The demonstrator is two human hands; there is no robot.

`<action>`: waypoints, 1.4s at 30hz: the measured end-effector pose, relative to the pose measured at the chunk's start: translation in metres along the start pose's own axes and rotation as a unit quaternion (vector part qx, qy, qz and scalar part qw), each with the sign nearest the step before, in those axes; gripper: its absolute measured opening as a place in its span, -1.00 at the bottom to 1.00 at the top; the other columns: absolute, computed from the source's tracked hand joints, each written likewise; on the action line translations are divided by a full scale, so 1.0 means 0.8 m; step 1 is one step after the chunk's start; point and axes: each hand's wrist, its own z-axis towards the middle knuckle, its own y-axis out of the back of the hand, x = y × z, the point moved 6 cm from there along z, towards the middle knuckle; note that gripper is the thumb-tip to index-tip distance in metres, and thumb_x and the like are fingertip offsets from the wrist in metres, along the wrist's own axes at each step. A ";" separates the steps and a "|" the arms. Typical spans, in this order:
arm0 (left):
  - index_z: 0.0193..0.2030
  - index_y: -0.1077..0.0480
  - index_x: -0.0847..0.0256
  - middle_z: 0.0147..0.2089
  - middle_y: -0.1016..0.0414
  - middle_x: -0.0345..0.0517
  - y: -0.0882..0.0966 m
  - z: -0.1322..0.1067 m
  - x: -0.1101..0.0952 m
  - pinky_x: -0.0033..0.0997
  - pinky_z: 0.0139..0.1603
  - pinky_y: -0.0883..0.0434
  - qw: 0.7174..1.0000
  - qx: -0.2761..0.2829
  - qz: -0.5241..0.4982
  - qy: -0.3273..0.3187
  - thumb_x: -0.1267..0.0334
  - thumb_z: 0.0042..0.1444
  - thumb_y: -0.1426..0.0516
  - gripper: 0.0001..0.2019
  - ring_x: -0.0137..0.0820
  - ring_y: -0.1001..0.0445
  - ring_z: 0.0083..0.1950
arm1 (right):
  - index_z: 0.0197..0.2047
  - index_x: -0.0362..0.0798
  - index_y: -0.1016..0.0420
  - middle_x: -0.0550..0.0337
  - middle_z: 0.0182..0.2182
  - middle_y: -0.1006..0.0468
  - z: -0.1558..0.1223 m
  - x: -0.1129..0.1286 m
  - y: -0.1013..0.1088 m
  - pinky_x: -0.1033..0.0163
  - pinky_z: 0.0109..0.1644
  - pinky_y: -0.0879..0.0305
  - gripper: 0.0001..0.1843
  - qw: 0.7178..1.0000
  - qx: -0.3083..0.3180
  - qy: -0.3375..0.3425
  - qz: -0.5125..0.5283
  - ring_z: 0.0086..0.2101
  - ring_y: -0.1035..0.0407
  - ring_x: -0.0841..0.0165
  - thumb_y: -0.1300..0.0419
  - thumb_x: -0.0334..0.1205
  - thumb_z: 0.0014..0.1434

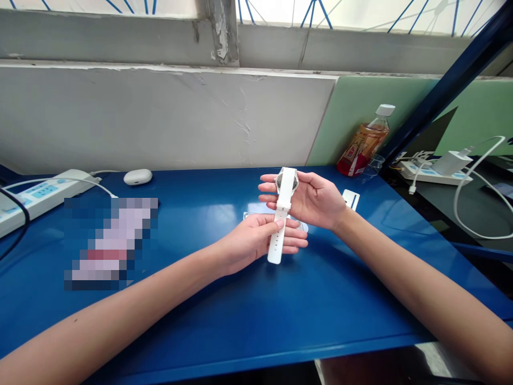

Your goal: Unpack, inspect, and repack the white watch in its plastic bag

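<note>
A white wristwatch (285,188) with a round dial hangs over the middle of the desk, its long strap pointing down toward me. My left hand (256,240) pinches the lower strap between thumb and fingers, the other fingers stretched out behind it. Palm up, my right hand (316,198) supports the watch head across its extended fingers, its thumb close beside the case. The strap covers part of the dial. Behind the hands, a clear plastic piece (304,227) lies on the desk, mostly hidden.
The blue desk (192,315) meets a wall behind. On the left are a power strip (48,191), a white earbud case (138,177) and a blurred-out phone (116,235). To the right are a drink bottle (364,141), a white card (351,199) and a charger (452,161) with cables.
</note>
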 end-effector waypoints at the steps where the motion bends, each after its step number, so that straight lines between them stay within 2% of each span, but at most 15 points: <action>1: -0.11 -0.55 0.46 -0.03 -0.61 0.30 -0.001 0.000 0.000 -0.17 0.04 -0.52 1.000 -0.005 0.004 0.002 0.34 0.34 -0.13 -0.79 -0.16 -0.64 -0.06 | 0.08 -0.12 -0.51 0.07 -0.04 -0.63 0.000 0.001 0.001 -0.03 0.29 -0.23 -0.46 1.000 -0.005 0.006 0.001 0.01 -0.49 0.21 0.19 -0.10 0.36; 6: -0.13 -0.55 0.43 -0.08 -0.64 0.24 0.001 -0.002 -0.004 -0.21 0.01 -0.52 1.000 -0.021 0.012 0.006 0.29 0.34 -0.11 -0.76 -0.19 -0.65 -0.11 | -0.03 -0.02 -0.55 0.15 -0.22 -0.63 -0.001 0.004 0.010 0.05 0.23 -0.29 -0.55 0.998 -0.050 0.022 0.001 -0.11 -0.52 0.29 0.14 -0.10 0.38; 11: -0.04 -0.53 0.52 -0.04 -0.61 0.36 0.005 -0.005 -0.008 -0.13 0.13 -0.44 0.998 0.015 -0.061 0.023 -0.03 0.38 0.07 -0.42 -0.08 -0.63 -0.05 | -0.15 0.06 -0.54 0.22 -0.30 -0.63 -0.002 0.016 0.027 0.12 0.19 -0.34 -0.67 0.991 -0.103 0.077 0.021 -0.14 -0.53 0.31 0.03 -0.05 0.37; 14: 0.16 -0.39 0.58 0.14 -0.50 0.43 0.011 -0.007 -0.016 -0.05 0.23 -0.36 0.990 -0.021 -0.140 -0.005 -0.11 0.33 0.08 -0.33 0.06 -0.53 0.15 | -0.24 0.08 -0.52 0.29 -0.37 -0.63 0.000 0.019 0.039 0.21 0.15 -0.37 -0.78 0.984 -0.127 0.113 0.052 -0.18 -0.55 0.37 -0.08 -0.10 0.35; 16: 0.29 -0.23 0.61 0.23 -0.41 0.45 0.014 -0.008 -0.021 -0.06 0.29 -0.32 0.984 -0.058 -0.166 -0.030 -0.09 0.32 0.05 -0.29 0.06 -0.46 0.24 | -0.29 0.07 -0.52 0.32 -0.39 -0.64 0.002 0.018 0.045 0.26 0.12 -0.39 -0.79 0.981 -0.135 0.123 0.066 -0.21 -0.56 0.42 -0.11 -0.14 0.35; 19: 0.35 -0.10 0.66 0.27 -0.36 0.48 0.015 -0.009 -0.023 -0.11 0.34 -0.29 0.981 -0.093 -0.163 -0.043 0.01 0.31 -0.02 -0.29 0.01 -0.42 0.27 | -0.26 0.06 -0.55 0.33 -0.31 -0.68 0.003 0.016 0.045 0.27 0.09 -0.41 -0.75 0.980 -0.139 0.130 0.055 -0.18 -0.57 0.43 -0.08 -0.17 0.39; 21: 0.33 -0.14 0.62 0.26 -0.38 0.46 0.014 -0.009 -0.021 -0.12 0.36 -0.27 0.983 -0.097 -0.150 -0.044 0.10 0.29 -0.07 -0.36 -0.01 -0.41 0.29 | -0.20 0.08 -0.56 0.32 -0.20 -0.69 0.003 0.016 0.039 0.23 0.12 -0.40 -0.76 0.982 -0.130 0.134 0.027 -0.08 -0.55 0.40 -0.07 -0.13 0.40; 23: 0.25 -0.27 0.53 0.23 -0.42 0.39 0.012 -0.007 -0.019 -0.11 0.37 -0.25 0.987 -0.085 -0.130 -0.048 0.19 0.27 -0.12 -0.48 -0.03 -0.40 0.30 | -0.16 0.12 -0.56 0.31 -0.11 -0.68 0.002 0.016 0.030 0.16 0.19 -0.35 -0.79 0.984 -0.112 0.140 -0.007 0.04 -0.50 0.35 -0.12 -0.06 0.37; 26: 0.10 -0.43 0.43 0.20 -0.47 0.28 0.008 -0.004 -0.017 -0.09 0.35 -0.27 0.994 -0.043 -0.074 -0.070 0.28 0.22 -0.21 -0.65 -0.03 -0.41 0.29 | -0.18 0.12 -0.58 0.27 -0.10 -0.68 -0.001 0.018 0.016 0.07 0.27 -0.27 -0.78 0.978 -0.091 0.165 -0.087 0.12 -0.45 0.28 -0.21 0.03 0.30; 29: 0.07 -0.47 0.36 0.14 -0.52 0.18 0.006 -0.003 -0.014 -0.11 0.28 -0.33 0.996 -0.025 0.003 -0.088 0.32 0.16 -0.31 -0.65 -0.07 -0.47 0.22 | -0.22 0.09 -0.65 0.20 -0.11 -0.68 -0.008 0.024 0.004 0.05 0.31 -0.22 -0.81 0.943 -0.096 0.219 -0.233 0.17 -0.39 0.23 -0.26 -0.03 0.26; 31: 0.03 -0.49 0.36 0.03 -0.57 0.13 0.008 -0.003 -0.011 -0.14 0.20 -0.39 0.994 -0.038 0.046 -0.090 0.30 0.13 -0.34 -0.65 -0.16 -0.54 0.10 | -0.24 0.07 -0.68 0.16 -0.08 -0.67 -0.012 0.027 -0.001 0.04 0.25 -0.29 -0.85 0.912 -0.106 0.243 -0.313 0.17 -0.39 0.19 -0.30 -0.09 0.22; 33: -0.03 -0.52 0.38 -0.08 -0.59 0.07 0.009 -0.003 -0.009 -0.21 0.10 -0.44 0.992 -0.049 0.077 -0.089 0.24 0.13 -0.35 -0.68 -0.27 -0.56 -0.05 | -0.25 0.05 -0.69 0.12 -0.05 -0.66 -0.014 0.026 -0.004 0.05 0.14 -0.39 -0.86 0.899 -0.110 0.244 -0.348 0.10 -0.45 0.16 -0.35 -0.10 0.17; 36: -0.05 -0.53 0.36 -0.11 -0.59 0.05 0.005 -0.005 -0.009 -0.31 -0.06 -0.48 0.990 -0.046 0.105 -0.086 0.14 0.19 -0.30 -0.69 -0.38 -0.54 -0.19 | -0.19 0.04 -0.68 0.10 0.02 -0.64 -0.011 0.020 -0.006 0.06 0.06 -0.44 -0.78 0.911 -0.096 0.207 -0.343 0.06 -0.48 0.12 -0.34 -0.04 0.17; 39: -0.09 -0.53 0.39 -0.11 -0.61 0.11 -0.003 -0.006 -0.008 -0.35 -0.16 -0.51 0.989 -0.034 0.126 -0.075 0.11 0.28 -0.22 -0.69 -0.38 -0.57 -0.24 | -0.05 0.05 -0.65 0.12 0.07 -0.61 -0.006 0.008 -0.011 0.02 0.20 -0.36 -0.62 0.954 -0.048 0.143 -0.260 0.13 -0.43 0.11 -0.19 0.10 0.27; 42: -0.14 -0.51 0.40 -0.14 -0.63 0.15 -0.005 -0.005 -0.005 -0.30 -0.15 -0.55 0.991 -0.044 0.112 -0.057 0.15 0.33 -0.17 -0.72 -0.27 -0.63 -0.19 | 0.03 0.04 -0.60 0.11 0.12 -0.58 -0.005 0.000 -0.022 -0.04 0.31 -0.24 -0.46 0.986 0.006 0.087 -0.144 0.20 -0.38 0.12 -0.03 0.23 0.32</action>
